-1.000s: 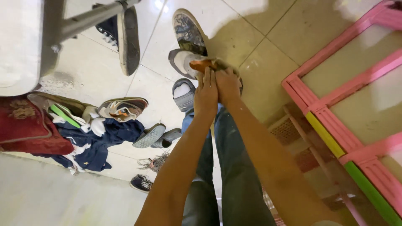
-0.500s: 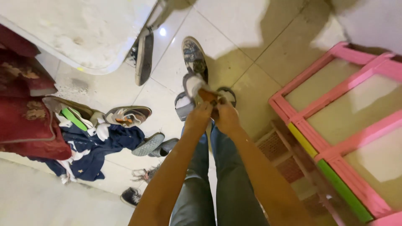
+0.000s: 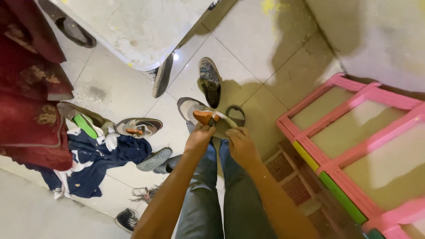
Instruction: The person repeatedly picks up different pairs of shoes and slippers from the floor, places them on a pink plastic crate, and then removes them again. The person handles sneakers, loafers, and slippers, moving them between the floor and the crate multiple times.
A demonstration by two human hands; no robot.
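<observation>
pale tiled floor (image 3: 248,40), white table (image 3: 133,22), pink frame (image 3: 354,132), scattered shoes.

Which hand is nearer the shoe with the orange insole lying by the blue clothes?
Left. The left hand grips the held shoe on the side toward that floor shoe; the right hand is farther, on the opposite side.

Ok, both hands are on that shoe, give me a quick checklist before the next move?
1. Left hand grips the grey shoe at its near end: ok.
2. Right hand grips the shoe's side: ok.
3. Orange insole visible inside the shoe: ok.
4. Insole seated flat: cannot tell.
5. Floor ahead free of clutter: not ok, a patterned shoe and a dark sandal lie close.
6. Pink frame apart from the right arm: ok.
</observation>
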